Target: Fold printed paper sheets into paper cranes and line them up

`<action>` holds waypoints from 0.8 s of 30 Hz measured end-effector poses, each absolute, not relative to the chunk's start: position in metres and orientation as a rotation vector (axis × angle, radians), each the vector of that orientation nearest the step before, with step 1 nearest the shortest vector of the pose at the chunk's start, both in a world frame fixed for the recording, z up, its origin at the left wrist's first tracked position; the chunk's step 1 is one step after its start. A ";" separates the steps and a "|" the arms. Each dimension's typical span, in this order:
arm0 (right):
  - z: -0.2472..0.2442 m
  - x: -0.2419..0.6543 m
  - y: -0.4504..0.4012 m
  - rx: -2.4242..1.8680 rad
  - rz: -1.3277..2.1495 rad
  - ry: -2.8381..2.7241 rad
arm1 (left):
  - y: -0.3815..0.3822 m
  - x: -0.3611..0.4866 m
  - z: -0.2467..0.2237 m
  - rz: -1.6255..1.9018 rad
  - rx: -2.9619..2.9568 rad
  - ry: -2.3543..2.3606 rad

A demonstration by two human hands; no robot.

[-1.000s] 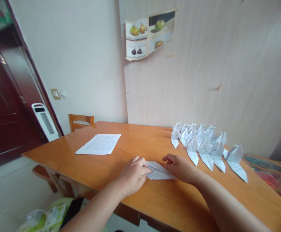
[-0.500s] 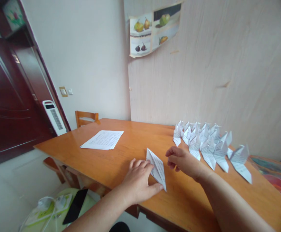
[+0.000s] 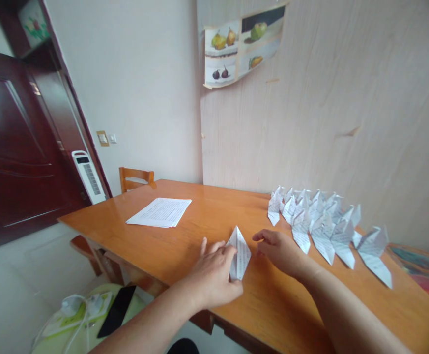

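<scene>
On the table in front of me lies a printed sheet folded into a narrow kite shape, a folded paper (image 3: pixel 241 253), its point turned away from me. My left hand (image 3: pixel 216 275) holds it down from the left, fingers over its left edge and the thumb at its near end. To the right of the paper my right hand (image 3: pixel 280 250) hovers just apart from it, holding nothing, with the fingers loosely bent and the index finger reaching toward it. Several finished folded paper figures (image 3: pixel 323 233) stand in rows at the right, beyond my right hand.
A stack of printed sheets (image 3: pixel 159 212) lies at the far left of the wooden table (image 3: pixel 207 209). Below the table's left edge, a stool carries a power strip (image 3: pixel 76 314) with cables and a black phone-like slab (image 3: pixel 116 312). A wooden chair (image 3: pixel 136 178) stands behind.
The folded paper has turned, so both its long sides now show as an upright kite. My left hand has shifted along with it; the right hand stays close by. The view has moved slightly.
</scene>
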State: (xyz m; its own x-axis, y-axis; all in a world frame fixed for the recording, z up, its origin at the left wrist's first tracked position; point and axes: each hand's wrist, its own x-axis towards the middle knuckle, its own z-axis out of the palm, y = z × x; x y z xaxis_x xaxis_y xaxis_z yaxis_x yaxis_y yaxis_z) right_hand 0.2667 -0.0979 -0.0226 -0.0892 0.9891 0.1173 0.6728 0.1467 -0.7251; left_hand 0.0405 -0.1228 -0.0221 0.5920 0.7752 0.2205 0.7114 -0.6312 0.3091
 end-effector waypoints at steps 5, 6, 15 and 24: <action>-0.014 0.261 -0.104 -1.557 0.509 -1.933 | -0.117 0.013 -0.008 0.386 2.702 1.062; -0.014 0.260 -0.106 -1.545 0.486 -1.968 | -0.115 0.007 -0.007 0.379 2.713 1.037; -0.014 0.248 -0.118 -1.580 0.282 -2.306 | -0.096 -0.030 -0.017 0.470 2.753 1.037; -0.013 0.243 -0.121 -1.640 0.251 -2.311 | -0.104 -0.001 -0.017 0.587 2.758 1.170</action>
State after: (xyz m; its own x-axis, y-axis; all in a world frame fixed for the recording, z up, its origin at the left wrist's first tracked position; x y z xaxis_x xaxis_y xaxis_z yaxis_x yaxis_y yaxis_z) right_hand 0.2430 -0.1209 -0.0131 -0.3061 0.9419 0.1384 0.8902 0.3347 -0.3091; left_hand -0.0006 -0.1037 -0.0171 0.6330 0.7081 0.3129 0.6740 -0.7029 0.2272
